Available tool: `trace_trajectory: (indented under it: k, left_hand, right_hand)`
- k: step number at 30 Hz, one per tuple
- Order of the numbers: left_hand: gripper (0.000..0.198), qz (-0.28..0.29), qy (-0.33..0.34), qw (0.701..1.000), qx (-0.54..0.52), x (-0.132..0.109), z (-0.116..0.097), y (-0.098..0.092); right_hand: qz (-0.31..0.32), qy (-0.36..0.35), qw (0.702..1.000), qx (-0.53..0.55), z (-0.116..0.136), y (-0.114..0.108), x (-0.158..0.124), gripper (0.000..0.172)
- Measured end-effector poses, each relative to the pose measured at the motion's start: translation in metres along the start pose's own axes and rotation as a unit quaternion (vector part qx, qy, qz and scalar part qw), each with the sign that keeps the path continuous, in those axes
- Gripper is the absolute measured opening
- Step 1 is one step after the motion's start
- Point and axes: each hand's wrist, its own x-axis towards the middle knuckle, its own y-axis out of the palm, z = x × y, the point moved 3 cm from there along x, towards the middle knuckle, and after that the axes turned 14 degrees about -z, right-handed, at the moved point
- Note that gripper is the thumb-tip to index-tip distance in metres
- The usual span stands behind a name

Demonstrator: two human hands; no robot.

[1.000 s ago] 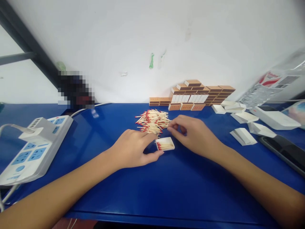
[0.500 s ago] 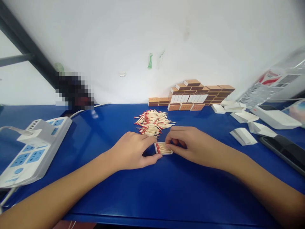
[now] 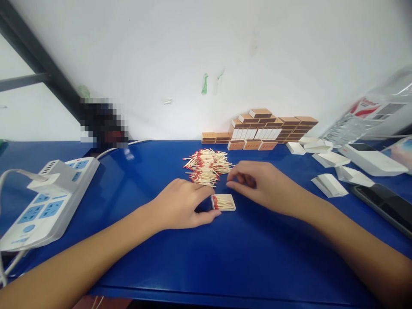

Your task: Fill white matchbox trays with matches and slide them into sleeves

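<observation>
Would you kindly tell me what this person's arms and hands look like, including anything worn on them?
The left forearm and right forearm are bare as far as they show, with no sleeve, watch or bracelet in view. The left hand and right hand are ungloved; no ring shows on what can be seen of them.

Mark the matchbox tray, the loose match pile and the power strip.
Matchbox tray (image 3: 233, 201): head view, on its right end wall.
Loose match pile (image 3: 206, 165): head view, on its middle.
Power strip (image 3: 50, 209): head view, on its top face.
</observation>
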Motion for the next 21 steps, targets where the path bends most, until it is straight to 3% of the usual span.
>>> trace_trajectory:
  k: [3,8,21]
  left_hand:
    - [0.033,0.002,0.002,1.0,-0.001,0.0,0.0,0.001]
    - [0.034,0.005,0.001,1.0,0.003,0.0,0.0,0.001]
    - [0.035,-0.007,-0.006,1.0,0.018,0.0,0.003,0.001]
  right_hand:
    - [-0.056,-0.016,0.997,-0.042,-0.02,0.003,0.007,0.012]
    - [-0.015,-0.009,1.0,-0.021,-0.044,0.013,0.013,0.018]
    - [0.023,0.023,0.999,-0.011,-0.043,0.014,0.008,0.021]
